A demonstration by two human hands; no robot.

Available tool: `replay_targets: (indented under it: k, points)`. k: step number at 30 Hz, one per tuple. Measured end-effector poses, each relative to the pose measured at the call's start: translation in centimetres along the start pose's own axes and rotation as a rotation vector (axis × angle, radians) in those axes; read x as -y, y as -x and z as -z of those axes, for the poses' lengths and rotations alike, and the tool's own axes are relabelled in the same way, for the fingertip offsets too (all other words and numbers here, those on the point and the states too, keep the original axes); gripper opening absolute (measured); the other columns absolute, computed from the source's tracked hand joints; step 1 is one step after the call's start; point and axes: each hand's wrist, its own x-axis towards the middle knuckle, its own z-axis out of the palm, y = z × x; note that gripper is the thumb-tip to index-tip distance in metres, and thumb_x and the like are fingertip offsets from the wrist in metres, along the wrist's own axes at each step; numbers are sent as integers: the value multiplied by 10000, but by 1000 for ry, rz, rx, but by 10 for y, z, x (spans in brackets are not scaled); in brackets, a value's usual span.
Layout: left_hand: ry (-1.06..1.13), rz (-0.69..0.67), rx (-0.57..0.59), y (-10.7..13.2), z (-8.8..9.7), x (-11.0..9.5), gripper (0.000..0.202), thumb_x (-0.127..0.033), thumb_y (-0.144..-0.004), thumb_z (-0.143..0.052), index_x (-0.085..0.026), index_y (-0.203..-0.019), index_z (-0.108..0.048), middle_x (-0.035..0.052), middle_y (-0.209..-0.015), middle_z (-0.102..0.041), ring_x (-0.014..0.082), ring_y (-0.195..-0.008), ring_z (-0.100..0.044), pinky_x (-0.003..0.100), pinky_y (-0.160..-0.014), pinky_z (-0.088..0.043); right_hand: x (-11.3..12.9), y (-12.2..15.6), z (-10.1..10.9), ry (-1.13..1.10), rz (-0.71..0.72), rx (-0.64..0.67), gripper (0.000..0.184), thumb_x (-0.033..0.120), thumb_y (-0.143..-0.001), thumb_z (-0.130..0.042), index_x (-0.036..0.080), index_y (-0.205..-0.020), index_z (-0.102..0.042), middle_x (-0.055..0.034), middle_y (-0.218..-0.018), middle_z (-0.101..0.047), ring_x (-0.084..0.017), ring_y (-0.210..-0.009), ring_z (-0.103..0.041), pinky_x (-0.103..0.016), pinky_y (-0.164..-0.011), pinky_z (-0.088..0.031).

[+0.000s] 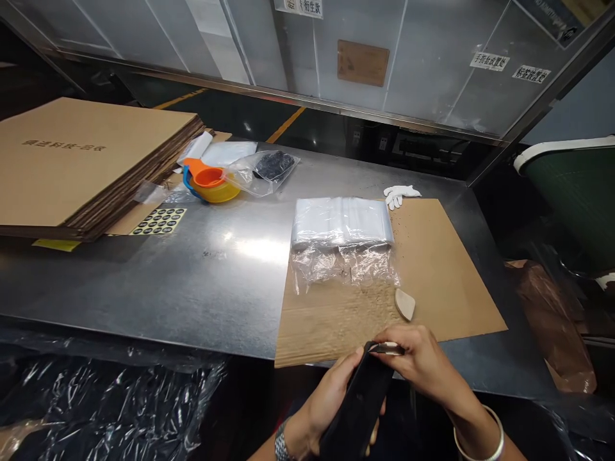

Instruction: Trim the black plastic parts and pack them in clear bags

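My left hand (331,394) is wrapped round a long black item (358,403), tilted upright at the table's front edge; its exact kind I cannot make out. At its top corner, my right hand (418,355) is closed on a small shiny metal tool (388,349), whose tip touches the black edge. Most of that tool is hidden by the fingers. Just beyond my hands a beige wedge-shaped piece (405,304) lies on a cardboard sheet (446,269). Clear plastic bags (342,224) are stacked on the same sheet.
A white glove (401,194) lies behind the cardboard. Orange and yellow bowls (214,186) stand at the back left of the metal table (230,282), near a bag of black items (273,168). Round stickers (161,221) lie beside piled flat cartons (96,160). Black plastic (106,403) covers the lower left.
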Motion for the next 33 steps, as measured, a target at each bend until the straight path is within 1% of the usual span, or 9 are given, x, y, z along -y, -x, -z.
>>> replay_targets:
  k: [7, 10, 14, 19, 22, 24, 27, 29, 33]
  points:
    - [-200, -165, -71, -1, 6, -8, 487, -592, -795, -433, -150, -945, -574, 41, -580, -633, 144, -389, -558, 228, -382, -409, -10, 1, 0, -134, -25, 24, 188, 331, -845, -543, 180, -851, -656, -14, -770, -590, -133, -698, -535, -232, -622, -404]
    - [-223, -167, 33, 0, 13, -19, 470, -553, -821, -426, -146, -1005, -572, 74, -689, -673, 153, -455, -601, 225, -410, -422, -16, 9, 2, -236, -3, 49, 246, 384, -850, -533, 175, -785, -646, -18, -764, -544, -135, -703, -519, -243, -637, -410]
    - [-6, -275, 162, 2, 23, -37, 527, -562, -829, -395, -109, -1034, -572, 139, -855, -688, 222, -581, -658, 280, -468, -462, -23, 28, -1, -324, 3, -177, 243, 414, -825, -557, 183, -846, -627, -6, -723, -480, -132, -649, -487, -239, -570, -406]
    - [205, -641, 59, 3, 18, -32, 525, -508, -794, -540, -128, -1154, -501, 134, -937, -682, 238, -921, -629, 350, -829, -445, -15, 44, -40, -168, 164, -599, 204, 291, -813, -595, 228, -1007, -589, -22, -752, -515, -135, -594, -485, -249, -518, -406]
    - [180, -722, -54, 3, 9, -19, 651, -403, -750, -649, -230, -1297, -339, 98, -982, -664, 235, -920, -622, 382, -844, -421, -9, 47, -69, -132, 170, -734, 195, 300, -832, -584, 237, -1016, -581, -20, -705, -530, -133, -559, -485, -256, -513, -402]
    - [136, -725, -153, 5, 6, -13, 701, -361, -739, -670, -265, -1320, -291, 60, -901, -663, 211, -794, -640, 370, -784, -437, -9, 49, -79, -186, 157, -689, 271, 443, -833, -555, 237, -1005, -594, -4, -639, -519, -130, -527, -483, -248, -490, -393]
    - [42, -744, -221, 11, 4, -12, 710, -378, -691, -704, -231, -1291, -355, 34, -779, -654, 186, -679, -625, 331, -718, -447, -12, 53, -73, -342, 88, -516, 579, 655, -843, -280, 238, -1118, -571, -8, -639, -537, -125, -502, -478, -237, -469, -404]
    - [-26, -754, -211, 15, 4, -12, 690, -391, -666, -719, -213, -1253, -404, 39, -756, -656, 186, -667, -613, 316, -686, -448, -11, 53, -61, -343, 6, -434, 554, 576, -906, -193, 250, -1193, -536, -27, -723, -578, -135, -579, -530, -242, -547, -454]
    - [-151, -748, -176, 20, 6, -8, 664, -399, -658, -721, -206, -1209, -406, 43, -771, -655, 186, -695, -604, 316, -702, -445, -2, 48, -39, -64, -13, -263, 327, 338, -933, -369, 266, -1201, -541, -58, -903, -613, -172, -826, -593, -267, -737, -488]
